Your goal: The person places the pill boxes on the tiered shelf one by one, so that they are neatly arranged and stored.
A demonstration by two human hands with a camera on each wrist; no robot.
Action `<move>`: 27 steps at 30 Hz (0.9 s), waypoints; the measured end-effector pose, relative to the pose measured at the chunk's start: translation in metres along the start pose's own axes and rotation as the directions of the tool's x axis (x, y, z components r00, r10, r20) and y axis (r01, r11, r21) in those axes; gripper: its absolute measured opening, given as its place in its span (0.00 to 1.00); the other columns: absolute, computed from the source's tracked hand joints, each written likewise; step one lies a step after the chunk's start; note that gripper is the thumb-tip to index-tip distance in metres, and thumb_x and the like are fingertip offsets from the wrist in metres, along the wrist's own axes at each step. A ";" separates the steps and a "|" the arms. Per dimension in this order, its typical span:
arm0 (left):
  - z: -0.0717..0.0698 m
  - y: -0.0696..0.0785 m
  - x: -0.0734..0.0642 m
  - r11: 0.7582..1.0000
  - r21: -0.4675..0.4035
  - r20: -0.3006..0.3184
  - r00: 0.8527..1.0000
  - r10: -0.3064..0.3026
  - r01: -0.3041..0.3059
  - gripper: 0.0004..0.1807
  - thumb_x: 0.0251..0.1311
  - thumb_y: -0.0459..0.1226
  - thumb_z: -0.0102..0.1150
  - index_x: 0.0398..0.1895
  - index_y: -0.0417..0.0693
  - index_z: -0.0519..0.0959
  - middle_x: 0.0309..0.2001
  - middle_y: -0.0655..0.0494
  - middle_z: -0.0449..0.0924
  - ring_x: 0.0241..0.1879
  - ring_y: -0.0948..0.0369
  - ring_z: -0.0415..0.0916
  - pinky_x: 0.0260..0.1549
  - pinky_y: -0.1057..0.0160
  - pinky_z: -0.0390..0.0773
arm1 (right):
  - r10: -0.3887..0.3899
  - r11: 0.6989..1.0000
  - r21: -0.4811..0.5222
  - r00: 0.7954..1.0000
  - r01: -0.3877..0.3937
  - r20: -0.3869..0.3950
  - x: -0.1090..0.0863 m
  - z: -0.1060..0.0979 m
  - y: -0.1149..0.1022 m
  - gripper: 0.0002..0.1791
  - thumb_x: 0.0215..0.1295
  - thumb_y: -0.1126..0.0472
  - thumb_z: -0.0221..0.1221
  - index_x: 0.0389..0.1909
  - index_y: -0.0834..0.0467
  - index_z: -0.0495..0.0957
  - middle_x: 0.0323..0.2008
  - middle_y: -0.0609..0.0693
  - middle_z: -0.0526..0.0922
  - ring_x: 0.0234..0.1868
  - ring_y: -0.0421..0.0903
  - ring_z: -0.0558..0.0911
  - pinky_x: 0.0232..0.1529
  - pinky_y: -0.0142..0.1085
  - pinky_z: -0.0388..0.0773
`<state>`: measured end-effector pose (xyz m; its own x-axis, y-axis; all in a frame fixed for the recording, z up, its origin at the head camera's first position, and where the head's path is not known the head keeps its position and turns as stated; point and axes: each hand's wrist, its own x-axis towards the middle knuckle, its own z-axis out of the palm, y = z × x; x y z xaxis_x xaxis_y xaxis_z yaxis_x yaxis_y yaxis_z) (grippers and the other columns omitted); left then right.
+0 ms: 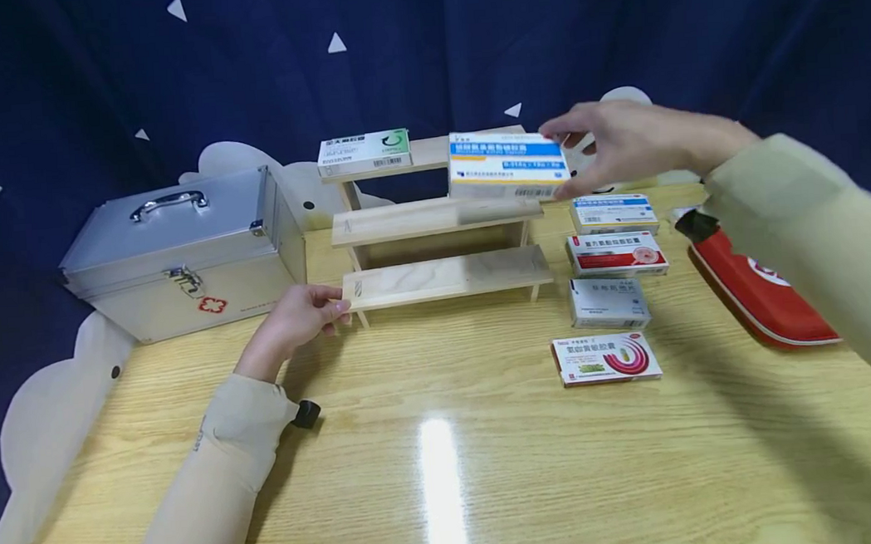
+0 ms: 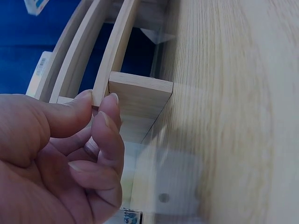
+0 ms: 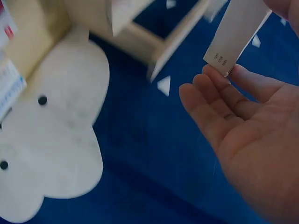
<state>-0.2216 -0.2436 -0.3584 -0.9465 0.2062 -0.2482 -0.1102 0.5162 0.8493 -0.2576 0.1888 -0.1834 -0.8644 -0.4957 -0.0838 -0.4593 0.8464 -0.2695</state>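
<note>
Table (image 1: 344, 494) is backed by a navy curtain (image 1: 423, 73). Blue-and-white box (image 1: 507, 161) is pinched by the right hand (image 1: 618, 144), and the wooden rack (image 1: 447, 276) is gripped low down by the left hand (image 1: 296, 324).

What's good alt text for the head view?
A right hand holds a blue-and-white medicine box at a three-tier wooden rack; the left hand pinches its lowest shelf. Four medicine boxes lie right, a metal first-aid case left.

On the wooden table (image 1: 537, 465) we see a silver case (image 1: 157, 251) with a top handle (image 1: 169, 202) at the left and a red pouch (image 1: 747, 290) at the right, with a dark blue curtain (image 1: 423, 65) behind.
</note>
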 end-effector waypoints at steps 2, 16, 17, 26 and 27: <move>0.000 0.000 -0.001 1.000 -0.003 -0.002 1.000 -0.002 0.002 0.21 0.72 0.32 0.53 0.63 0.26 0.70 0.46 0.33 0.81 0.41 0.50 0.78 0.38 0.64 0.79 | 0.035 0.999 -0.021 0.999 -0.035 0.005 0.013 -0.014 0.004 0.55 0.56 0.38 0.69 0.76 0.61 0.54 0.66 0.64 0.66 0.64 0.61 0.66 0.62 0.57 0.65; 0.006 -0.006 -0.007 0.999 -0.027 0.003 1.000 -0.023 0.023 0.22 0.71 0.33 0.55 0.63 0.27 0.70 0.46 0.35 0.81 0.45 0.48 0.79 0.44 0.58 0.80 | 0.159 0.981 0.094 0.979 -0.172 0.130 0.081 -0.032 0.026 0.59 0.56 0.37 0.68 0.79 0.57 0.48 0.65 0.64 0.63 0.62 0.60 0.60 0.60 0.52 0.61; 0.006 -0.006 -0.008 1.000 -0.022 0.006 1.000 -0.021 0.021 0.22 0.72 0.33 0.54 0.63 0.27 0.70 0.46 0.35 0.81 0.45 0.49 0.79 0.44 0.59 0.80 | 0.165 0.978 0.102 0.975 -0.182 0.152 0.084 -0.031 0.027 0.59 0.56 0.37 0.69 0.79 0.56 0.47 0.66 0.64 0.63 0.62 0.60 0.60 0.61 0.53 0.60; 0.002 0.000 -0.016 1.000 0.024 0.011 1.000 0.011 -0.011 0.21 0.73 0.33 0.52 0.63 0.27 0.70 0.46 0.34 0.80 0.46 0.48 0.78 0.42 0.61 0.80 | 0.203 0.966 0.115 0.957 -0.230 0.209 0.095 -0.027 0.028 0.60 0.54 0.40 0.71 0.79 0.53 0.46 0.70 0.63 0.59 0.66 0.61 0.54 0.66 0.62 0.50; 0.002 0.001 -0.017 1.000 0.025 0.012 1.000 0.012 -0.013 0.21 0.73 0.33 0.52 0.63 0.27 0.70 0.46 0.34 0.81 0.46 0.48 0.78 0.41 0.61 0.80 | 0.211 0.964 0.112 0.953 -0.239 0.218 0.095 -0.027 0.028 0.60 0.55 0.40 0.71 0.80 0.52 0.45 0.72 0.63 0.57 0.67 0.62 0.53 0.67 0.63 0.49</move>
<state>-0.2051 -0.2448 -0.3547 -0.9441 0.2225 -0.2433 -0.0907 0.5343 0.8404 -0.3583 0.1705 -0.1731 -0.8758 -0.3363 -0.3461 -0.2132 0.9131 -0.3476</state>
